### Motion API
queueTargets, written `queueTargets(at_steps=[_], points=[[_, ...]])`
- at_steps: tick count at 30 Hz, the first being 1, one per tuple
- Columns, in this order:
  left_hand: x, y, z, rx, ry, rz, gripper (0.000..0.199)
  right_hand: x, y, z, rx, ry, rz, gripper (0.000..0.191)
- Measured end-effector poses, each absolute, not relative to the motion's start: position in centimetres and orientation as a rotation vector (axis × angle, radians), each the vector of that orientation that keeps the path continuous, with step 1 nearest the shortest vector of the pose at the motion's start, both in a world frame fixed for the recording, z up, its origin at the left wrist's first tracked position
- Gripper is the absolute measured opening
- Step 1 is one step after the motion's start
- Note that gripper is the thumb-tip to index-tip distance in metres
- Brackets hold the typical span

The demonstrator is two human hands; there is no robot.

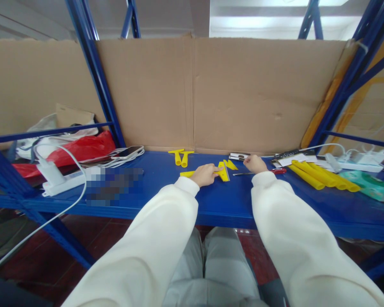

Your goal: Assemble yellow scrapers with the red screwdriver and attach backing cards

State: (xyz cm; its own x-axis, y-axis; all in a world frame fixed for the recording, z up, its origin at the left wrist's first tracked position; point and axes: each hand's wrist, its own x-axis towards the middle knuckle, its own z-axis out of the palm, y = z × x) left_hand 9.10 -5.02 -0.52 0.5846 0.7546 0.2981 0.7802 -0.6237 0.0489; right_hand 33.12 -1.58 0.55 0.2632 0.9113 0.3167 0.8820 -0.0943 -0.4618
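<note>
My left hand (206,175) is closed around a yellow scraper (224,171), whose wide head with a metal edge points right and whose handle end shows left of the hand. Just past the head lie small yellow triangular pieces (232,164). My right hand (255,164) is closed at the far side of the shelf, beside a black and silver item (239,156); what its fingers hold, if anything, is hidden. A screwdriver with a red handle (279,171) lies under or beside the right wrist, its shaft pointing left. Two yellow T-shaped parts (184,158) lie near the cardboard.
Several yellow tubes (320,175) lie to the right, near a green packet (371,186) and a white power strip (361,164). At left are a phone (128,152), a red bag (86,150) and another power strip (67,181). Cardboard (237,94) stands behind the blue shelf (166,192).
</note>
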Motion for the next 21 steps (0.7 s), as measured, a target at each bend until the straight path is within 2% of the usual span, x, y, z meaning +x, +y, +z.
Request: queueTargets(at_steps=[4,12,21], points=[[9.1,-4.7,-0.6,-2.777,-1.375,-0.511,0.04,34.5,-1.9,0.4,-2.149,-1.692,0.005,0.021],[8.8,-4.1,-0.8,-2.858,-1.473,-0.656,0.042,35.0,-2.1,0.5,-2.255,-1.65,-0.104,0.026],[8.7,-4.3,-0.6,-2.874,-1.464,-0.668,0.043,35.0,-1.8,-0.2,-2.3,-1.713,-0.049,0.035]])
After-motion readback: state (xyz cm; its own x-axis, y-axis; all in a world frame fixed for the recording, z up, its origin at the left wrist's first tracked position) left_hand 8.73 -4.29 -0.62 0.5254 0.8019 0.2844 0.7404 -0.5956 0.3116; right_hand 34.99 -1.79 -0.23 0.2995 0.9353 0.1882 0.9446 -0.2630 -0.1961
